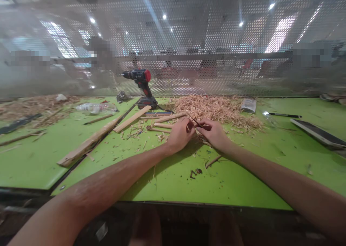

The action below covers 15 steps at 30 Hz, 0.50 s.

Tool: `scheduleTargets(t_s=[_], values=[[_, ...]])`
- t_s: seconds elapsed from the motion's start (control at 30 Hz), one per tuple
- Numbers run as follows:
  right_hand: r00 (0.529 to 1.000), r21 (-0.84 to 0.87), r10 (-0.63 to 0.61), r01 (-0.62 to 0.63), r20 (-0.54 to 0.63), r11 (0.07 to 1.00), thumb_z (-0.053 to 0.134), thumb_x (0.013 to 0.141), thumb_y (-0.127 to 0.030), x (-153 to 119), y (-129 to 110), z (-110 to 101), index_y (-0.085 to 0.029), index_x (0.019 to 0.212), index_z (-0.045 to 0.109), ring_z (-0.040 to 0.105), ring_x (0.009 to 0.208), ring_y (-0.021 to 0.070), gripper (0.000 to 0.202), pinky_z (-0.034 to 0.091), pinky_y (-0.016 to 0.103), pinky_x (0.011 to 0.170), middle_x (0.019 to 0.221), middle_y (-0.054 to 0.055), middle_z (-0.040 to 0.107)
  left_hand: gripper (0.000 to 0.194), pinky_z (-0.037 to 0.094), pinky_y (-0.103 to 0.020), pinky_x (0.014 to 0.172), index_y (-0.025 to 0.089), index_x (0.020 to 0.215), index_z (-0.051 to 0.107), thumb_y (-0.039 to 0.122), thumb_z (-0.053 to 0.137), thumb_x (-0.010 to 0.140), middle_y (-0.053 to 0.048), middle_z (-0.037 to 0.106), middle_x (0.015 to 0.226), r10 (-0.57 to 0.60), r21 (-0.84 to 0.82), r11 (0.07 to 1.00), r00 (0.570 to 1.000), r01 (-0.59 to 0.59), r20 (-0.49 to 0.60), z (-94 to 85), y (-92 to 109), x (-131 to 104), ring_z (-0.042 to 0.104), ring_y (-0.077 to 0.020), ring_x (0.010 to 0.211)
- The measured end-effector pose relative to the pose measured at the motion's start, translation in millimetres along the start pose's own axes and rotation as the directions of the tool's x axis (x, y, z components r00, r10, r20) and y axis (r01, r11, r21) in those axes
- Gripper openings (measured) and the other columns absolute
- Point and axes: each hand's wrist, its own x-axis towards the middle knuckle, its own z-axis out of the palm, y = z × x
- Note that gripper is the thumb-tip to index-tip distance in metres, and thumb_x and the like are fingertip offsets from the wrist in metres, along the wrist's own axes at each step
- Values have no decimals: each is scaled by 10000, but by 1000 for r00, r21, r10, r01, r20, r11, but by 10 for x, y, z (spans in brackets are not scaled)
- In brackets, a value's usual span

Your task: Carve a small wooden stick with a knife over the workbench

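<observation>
A thin dark strip (198,123) is at the fingertips of the right hand (212,132), over the middle of the green table (167,188), well in from its near edge. The right hand grips it between thumb and fingers. The left hand (182,133) meets the right at the fingertips, its fingers curled in and closed; whatever lies between them is too small to make out. Just beyond the left hand are several light wooden sticks (171,119), one of them with a rounded end, and a blue strip (158,113). Below the right hand, a short stick (213,162) lies near small dark scraps (196,173). Behind the hands spreads a heap of curly wood shavings (213,107), with a small packet (248,105) at its right side. A black and red cordless drill (141,83) stands upright on its base, its bit pointing left; a flat wooden slat (132,119) and a longer wooden bar (86,147) slant toward the near left. Clear plastic wrapping (94,108) and more shavings lie at the far left. To the right are a black pen (285,115) and a flat dark-faced device (319,133). A perforated screen (178,71) rises behind the table.
</observation>
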Motion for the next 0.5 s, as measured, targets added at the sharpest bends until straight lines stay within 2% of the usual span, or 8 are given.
scheduleTargets(t_s=[0.23, 0.5], values=[[1000, -29, -5, 5, -11, 1000, 770, 1016, -470, 11, 18, -7, -255, 930, 803, 757, 993, 351, 235, 628, 628, 953, 1053, 145, 820, 213, 493, -344, 781, 208, 829, 611, 35, 718, 895, -36, 693, 894, 29, 23, 999, 999, -30, 18, -8, 8, -13, 642, -219, 856], [1000, -18, 0, 0, 1, 1000, 780, 1015, -452, 15, 12, -10, -270, 934, 812, 754, 953, 341, 201, 651, 607, 892, 1036, 143, 829, 239, 471, -339, 780, 202, 823, 607, -6, 714, 873, -37, 691, 905, 34, 30, 999, 999, -35, 35, -6, 4, -14, 630, -219, 863]])
